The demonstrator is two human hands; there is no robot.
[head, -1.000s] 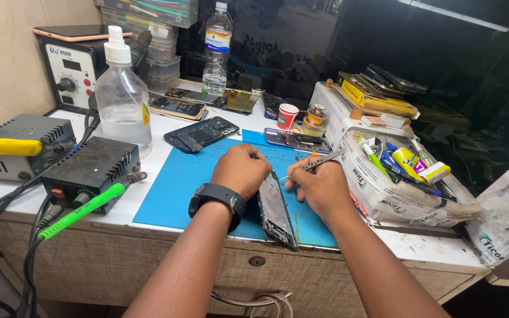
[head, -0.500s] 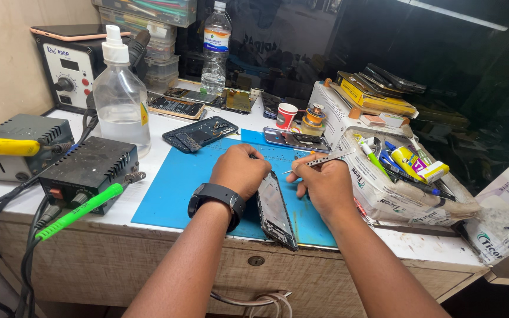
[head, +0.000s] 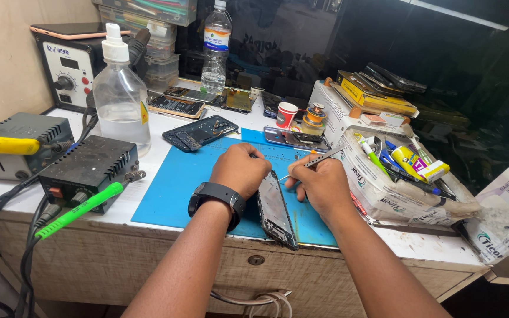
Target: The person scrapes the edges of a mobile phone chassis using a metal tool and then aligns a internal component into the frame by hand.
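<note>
A: Head view is showing a phone lying on the blue mat, partly tipped up on its side. Which way is it pointing?

B: Its long axis is running from the hands down toward the near desk edge, the lower end leaning slightly right.

A: And the hands?

B: The left hand, wearing a black watch, is curling closed over the phone's top end. The right hand is pinching metal tweezers, tips angling toward the phone's upper edge
</note>
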